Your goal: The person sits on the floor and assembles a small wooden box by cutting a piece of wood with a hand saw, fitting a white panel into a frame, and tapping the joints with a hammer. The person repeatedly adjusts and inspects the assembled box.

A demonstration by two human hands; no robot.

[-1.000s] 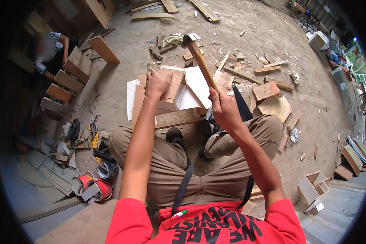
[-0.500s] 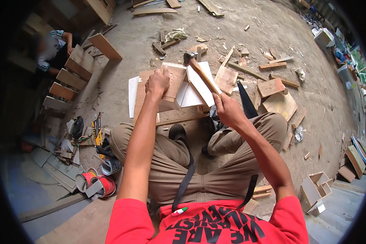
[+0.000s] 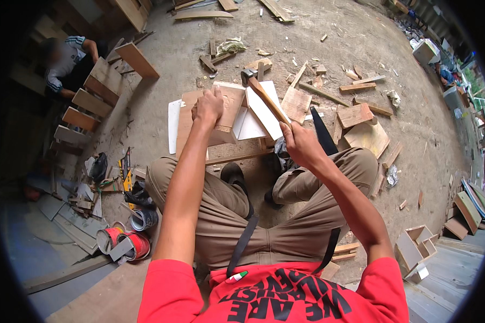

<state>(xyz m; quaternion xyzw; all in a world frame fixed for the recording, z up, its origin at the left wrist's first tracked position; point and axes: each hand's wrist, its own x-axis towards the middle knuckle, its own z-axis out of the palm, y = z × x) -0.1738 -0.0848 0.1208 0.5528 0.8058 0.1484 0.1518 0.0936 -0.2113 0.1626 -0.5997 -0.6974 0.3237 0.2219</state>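
Observation:
My right hand (image 3: pixel 305 144) is closed round the lower handle of a hammer (image 3: pixel 268 100). The hammer slants up and to the left, its metal head over the far right edge of a wooden box (image 3: pixel 227 110). My left hand (image 3: pixel 207 106), its fingers curled, is closed on the top of this box; its fingertips are partly hidden. The box has brown boards and white inner faces, and rests in front of my knees. A white panel (image 3: pixel 174 126) sticks out on its left side.
A handsaw (image 3: pixel 322 132) with a dark blade lies right of the box, among wood offcuts (image 3: pixel 355 115). Paint cans (image 3: pixel 134 246) stand at my left. A small wooden shelf unit (image 3: pixel 415 247) is at the right. At the far left another person (image 3: pixel 64 64) sits beside upright boards (image 3: pixel 91 102).
The whole view has shifted slightly. Both hands, the hammer and the box keep nearly the same places relative to one another.

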